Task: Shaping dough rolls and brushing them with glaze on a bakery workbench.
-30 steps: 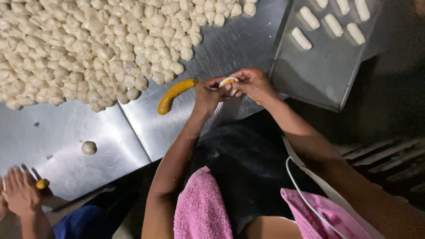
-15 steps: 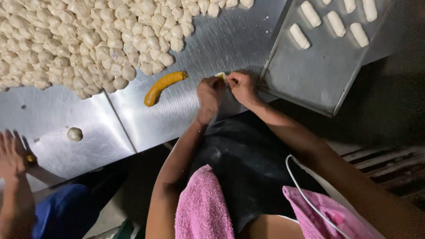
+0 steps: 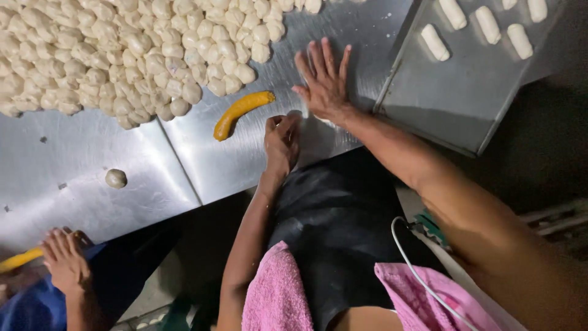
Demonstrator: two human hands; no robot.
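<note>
My right hand (image 3: pixel 323 83) lies flat and released on the counter (image 3: pixel 245 156); my left hand (image 3: pixel 282 142) is loosely curled, grasp unclear, beside one yellow roll (image 3: pixel 241 111).

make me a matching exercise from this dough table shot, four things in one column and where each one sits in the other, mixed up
Things:
1. orange-yellow roll
2. lone dough ball
3. shaped dough logs
4. right hand

Places:
A. on the metal tray at upper right
B. pressed flat on the steel table, fingers spread
C. alone on the left part of the table
D. just below the big pile of dough pieces, near the left hand

Pairs: 1-D, 2-C, 3-A, 4-B
</note>
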